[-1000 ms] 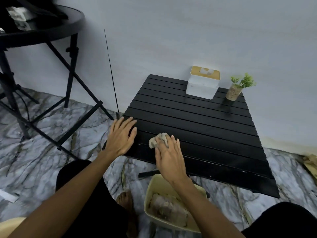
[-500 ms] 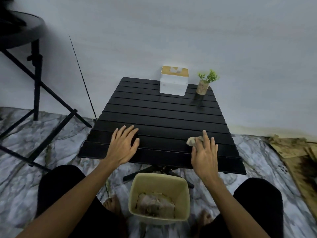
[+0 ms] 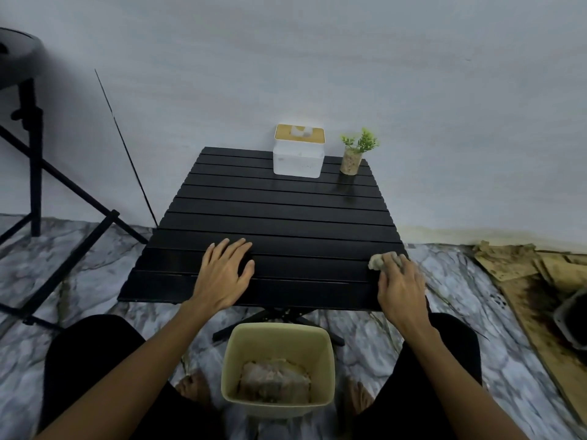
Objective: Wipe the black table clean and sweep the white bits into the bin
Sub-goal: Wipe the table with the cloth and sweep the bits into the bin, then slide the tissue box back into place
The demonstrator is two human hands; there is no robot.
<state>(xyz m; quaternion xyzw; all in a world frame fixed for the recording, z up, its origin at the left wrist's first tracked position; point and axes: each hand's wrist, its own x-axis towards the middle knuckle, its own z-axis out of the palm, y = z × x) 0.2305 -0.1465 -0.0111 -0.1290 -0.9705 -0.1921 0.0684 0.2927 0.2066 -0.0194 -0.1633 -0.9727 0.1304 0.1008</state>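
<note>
1. Our left hand lies flat on the black table, fingers spread wide, holding nothing.
2. Our right hand presses a crumpled wad of tissue against the table's near right corner, fingers curled over it.
3. The beige bin stands on the floor between our knees, just below the near table edge, with crumpled waste inside.
4. A white tissue box and a small potted plant sit at the far edge.

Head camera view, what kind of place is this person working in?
Probably a room in a home: a low black slatted table against a plain wall, a tissue box and small potted plant on it, marble-patterned floor beneath.
</note>
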